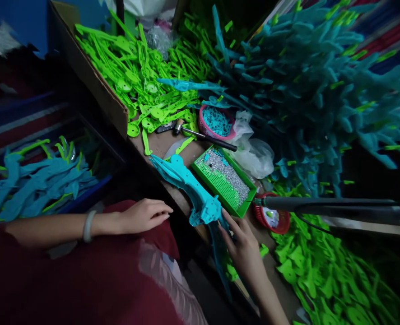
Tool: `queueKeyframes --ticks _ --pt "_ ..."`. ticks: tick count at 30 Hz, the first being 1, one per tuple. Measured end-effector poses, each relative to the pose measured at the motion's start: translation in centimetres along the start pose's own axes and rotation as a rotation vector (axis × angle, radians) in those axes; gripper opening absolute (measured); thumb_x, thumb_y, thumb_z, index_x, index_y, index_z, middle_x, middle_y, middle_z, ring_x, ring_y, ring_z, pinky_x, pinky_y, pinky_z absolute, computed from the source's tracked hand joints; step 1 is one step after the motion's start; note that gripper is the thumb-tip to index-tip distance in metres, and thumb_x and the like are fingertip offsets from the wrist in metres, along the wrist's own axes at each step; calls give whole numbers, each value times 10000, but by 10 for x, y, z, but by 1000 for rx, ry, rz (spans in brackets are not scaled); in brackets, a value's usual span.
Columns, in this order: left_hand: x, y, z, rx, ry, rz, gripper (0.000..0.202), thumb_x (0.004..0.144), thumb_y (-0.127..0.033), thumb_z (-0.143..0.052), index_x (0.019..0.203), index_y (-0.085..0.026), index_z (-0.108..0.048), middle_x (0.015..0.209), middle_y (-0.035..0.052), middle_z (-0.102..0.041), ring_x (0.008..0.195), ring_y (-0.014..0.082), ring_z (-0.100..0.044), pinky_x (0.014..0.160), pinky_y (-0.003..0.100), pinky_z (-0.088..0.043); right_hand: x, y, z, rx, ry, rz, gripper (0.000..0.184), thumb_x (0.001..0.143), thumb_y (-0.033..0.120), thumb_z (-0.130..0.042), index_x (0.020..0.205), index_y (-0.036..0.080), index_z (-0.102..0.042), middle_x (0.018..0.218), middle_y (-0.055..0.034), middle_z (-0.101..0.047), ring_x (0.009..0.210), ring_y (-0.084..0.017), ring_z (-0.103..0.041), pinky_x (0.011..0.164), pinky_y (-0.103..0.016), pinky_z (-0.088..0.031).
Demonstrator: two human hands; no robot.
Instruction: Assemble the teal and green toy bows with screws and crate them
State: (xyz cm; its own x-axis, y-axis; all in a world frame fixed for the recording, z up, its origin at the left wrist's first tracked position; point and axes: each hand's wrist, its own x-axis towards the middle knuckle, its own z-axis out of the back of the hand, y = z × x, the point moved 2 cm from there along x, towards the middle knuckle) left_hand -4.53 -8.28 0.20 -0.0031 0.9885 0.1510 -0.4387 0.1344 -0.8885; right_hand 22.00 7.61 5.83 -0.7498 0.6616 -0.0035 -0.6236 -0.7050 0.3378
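Observation:
A turquoise moulded plastic part [186, 185], long and curved, lies across the front edge of the bench. My right hand [242, 237] is at its near end, with thumb and forefinger closed on a turquoise piece there. Below that hand another long turquoise part [217, 257] hangs down past the edge. My left hand [147, 216] rests over my lap, fingers stretched out and holding nothing, apart from the part. Just beyond the part sits a green tray [213, 186] with many small silvery pieces and a few turquoise bits in it.
A hammer [203, 134] lies beside a pink bowl [235, 131] of small turquoise pieces. From the right, a dark rod-shaped tool [322, 205] reaches over a red basket [286, 221]. Heaps of lime-green parts [135, 67] and turquoise parts [308, 85] crowd the back and right.

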Motion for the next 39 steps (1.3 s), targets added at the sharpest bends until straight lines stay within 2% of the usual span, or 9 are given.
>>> queueKeyframes --ticks 6,10,13,19,24,27,30,34,39 --pt "1 4 19 91 -182 -162 235 980 -189 -481 1102 -143 -677 974 79 -738 859 148 -707 770 237 -553 -3 11 8 -56 6 -31 457 962 379 -522 1411 288 -522 1123 -110 -624 1009 -260 -649 859 -396 -548" --pt "7 1 35 348 -330 -385 239 952 -124 -492 1142 -149 -634 1001 81 -731 925 164 -693 834 292 -565 -6 15 6 -90 54 -68 470 966 409 -499 1403 239 -531 1006 -105 -621 863 -240 -650 757 -374 -545" --pt "18 1 45 508 -341 -511 296 898 -88 -553 1183 -154 -599 1056 87 -711 968 185 -670 871 334 -559 -9 17 7 -99 85 -89 494 961 429 -496 1410 224 -519 940 -84 -605 806 -227 -639 742 -366 -544" --pt "48 7 84 547 -518 -419 441 851 -132 -587 1279 -195 -503 1217 109 -613 1150 251 -600 973 433 -522 -8 22 8 -163 45 -149 546 947 452 -510 1448 240 -461 978 -91 -583 864 -250 -639 764 -380 -547" --pt "68 14 104 517 -125 -413 542 867 -231 -599 1375 -156 -426 1379 156 -514 1293 298 -505 1061 486 -457 -1 12 3 -105 148 -132 559 923 447 -540 1431 224 -475 955 -81 -580 824 -248 -644 755 -401 -564" --pt "72 26 105 532 53 -355 618 894 -323 -624 1432 -141 -379 1384 162 -525 1314 308 -487 1090 499 -426 2 11 5 -52 206 -129 590 905 470 -572 1438 244 -458 1054 -102 -614 947 -276 -655 829 -437 -563" --pt "71 34 104 584 82 -361 652 898 -388 -646 1446 -145 -390 1433 179 -495 1344 335 -465 1094 535 -415 2 13 17 13 228 -192 638 901 496 -587 1456 231 -418 1165 -122 -635 1015 -275 -658 895 -448 -551" --pt "71 31 93 729 38 -507 578 984 -342 -545 1504 -210 -328 1621 116 -260 1451 347 -324 1136 592 -332 -14 1 43 -19 338 -327 535 884 466 -630 1307 147 -558 1083 -128 -677 927 -261 -676 847 -411 -553" --pt "82 17 52 679 143 -690 632 990 -273 -536 1546 -288 -237 1651 70 -170 1473 313 -298 1171 557 -309 -63 -11 56 -77 430 -373 597 783 403 -761 1299 176 -566 1221 -139 -622 1127 -317 -618 949 -435 -513"
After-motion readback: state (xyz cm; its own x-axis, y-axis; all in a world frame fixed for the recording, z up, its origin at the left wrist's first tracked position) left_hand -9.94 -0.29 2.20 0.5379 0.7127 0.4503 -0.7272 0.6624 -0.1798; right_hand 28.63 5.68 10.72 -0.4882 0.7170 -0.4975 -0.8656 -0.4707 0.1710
